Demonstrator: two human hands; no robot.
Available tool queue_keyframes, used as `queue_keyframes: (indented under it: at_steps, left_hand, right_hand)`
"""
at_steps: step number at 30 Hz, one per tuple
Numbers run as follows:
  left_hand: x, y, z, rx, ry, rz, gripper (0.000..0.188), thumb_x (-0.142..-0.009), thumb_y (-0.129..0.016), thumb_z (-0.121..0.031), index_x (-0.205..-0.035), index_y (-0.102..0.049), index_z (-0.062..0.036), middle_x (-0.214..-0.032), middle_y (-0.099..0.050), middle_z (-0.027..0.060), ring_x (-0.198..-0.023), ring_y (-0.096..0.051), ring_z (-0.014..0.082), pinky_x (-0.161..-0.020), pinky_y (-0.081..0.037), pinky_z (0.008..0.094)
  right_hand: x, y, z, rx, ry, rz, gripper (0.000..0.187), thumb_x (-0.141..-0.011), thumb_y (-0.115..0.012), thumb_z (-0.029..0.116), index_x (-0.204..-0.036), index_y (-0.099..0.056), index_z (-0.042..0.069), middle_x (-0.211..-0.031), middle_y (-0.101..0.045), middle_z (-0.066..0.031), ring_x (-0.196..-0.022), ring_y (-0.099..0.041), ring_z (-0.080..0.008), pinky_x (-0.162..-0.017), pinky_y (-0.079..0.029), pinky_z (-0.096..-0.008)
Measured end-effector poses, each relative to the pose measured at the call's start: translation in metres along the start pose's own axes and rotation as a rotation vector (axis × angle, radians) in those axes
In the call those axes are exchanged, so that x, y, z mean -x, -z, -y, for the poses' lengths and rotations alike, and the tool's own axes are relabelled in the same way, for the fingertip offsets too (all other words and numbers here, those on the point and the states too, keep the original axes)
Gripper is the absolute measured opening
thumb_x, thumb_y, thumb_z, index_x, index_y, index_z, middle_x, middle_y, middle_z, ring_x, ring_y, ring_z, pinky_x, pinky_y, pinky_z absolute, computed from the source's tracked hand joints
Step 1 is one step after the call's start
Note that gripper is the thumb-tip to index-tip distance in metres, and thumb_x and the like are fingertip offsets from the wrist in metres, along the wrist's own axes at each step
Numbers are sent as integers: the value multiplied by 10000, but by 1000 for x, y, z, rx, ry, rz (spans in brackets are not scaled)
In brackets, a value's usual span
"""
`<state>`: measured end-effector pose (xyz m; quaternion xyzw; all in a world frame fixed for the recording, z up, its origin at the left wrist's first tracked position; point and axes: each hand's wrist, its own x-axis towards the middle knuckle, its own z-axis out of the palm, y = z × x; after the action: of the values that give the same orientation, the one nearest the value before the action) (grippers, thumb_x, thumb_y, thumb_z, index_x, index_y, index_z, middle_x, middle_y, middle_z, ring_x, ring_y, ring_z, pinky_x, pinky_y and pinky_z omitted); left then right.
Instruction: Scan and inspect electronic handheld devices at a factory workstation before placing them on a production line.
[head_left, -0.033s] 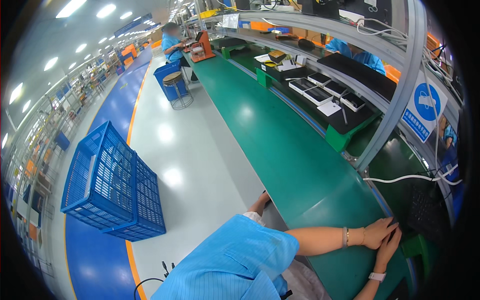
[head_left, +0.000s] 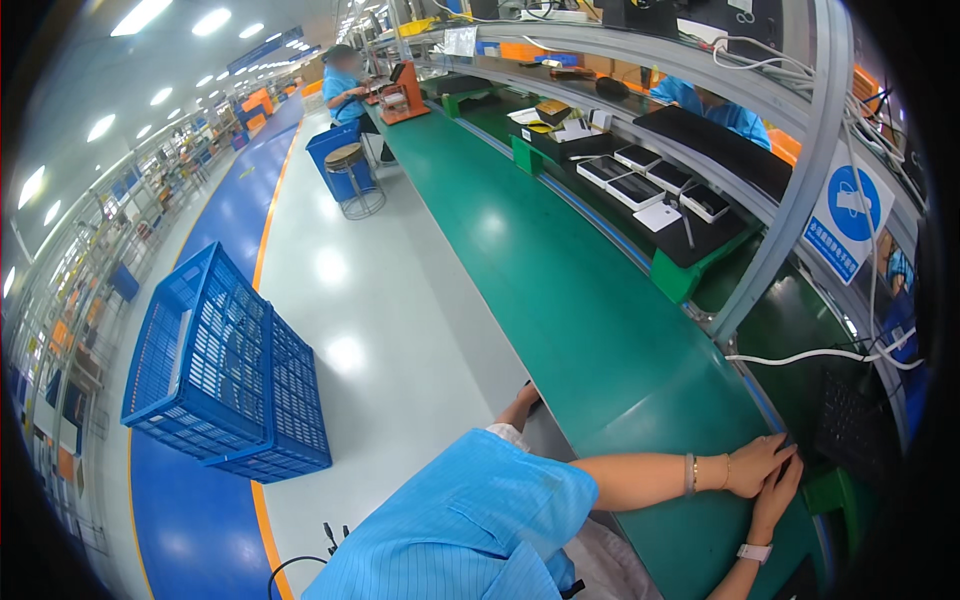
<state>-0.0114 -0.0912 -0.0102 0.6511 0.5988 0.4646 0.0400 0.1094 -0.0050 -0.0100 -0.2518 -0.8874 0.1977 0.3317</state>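
Close together at the right edge of the green work surface (head_left: pixel 590 370) are both my hands. My left hand (head_left: pixel 756 468) reaches in from the blue sleeve, with bands at its wrist. Its fingers are bent and closed near a small dark thing that I cannot make out. My right hand (head_left: pixel 777 494), with a pale watch strap (head_left: pixel 755 553) at the wrist, comes up from below. Its fingers curl against the left fingers, and whatever they hold is hidden. A black keyboard (head_left: pixel 848 425) lies just beyond the hands.
Blue plastic crates (head_left: pixel 225 370) stand on the floor at left. Several boxed devices (head_left: pixel 640 190) lie on a black mat beyond the surface. A metal post (head_left: pixel 805 170) and a white cable (head_left: pixel 800 358) are near my hands. A co-worker (head_left: pixel 345 90) sits at the far end beside a stool (head_left: pixel 345 157).
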Motion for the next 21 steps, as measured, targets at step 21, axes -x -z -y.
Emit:
queue_keyframes:
  at_steps: [21]
  left_hand:
    - [-7,25,4,-57,-60,2,580,-751,-583,-48,-1304,-424,33,-1192,-478,320,-1018,-511,490,-866,-449,503]
  right_hand:
    - [-11,-4,43,35,23,-148,297,-811,-587,90,-1080,-548,-28,-1009,-578,-195,-945,-560,-382,-827,-461,-445]
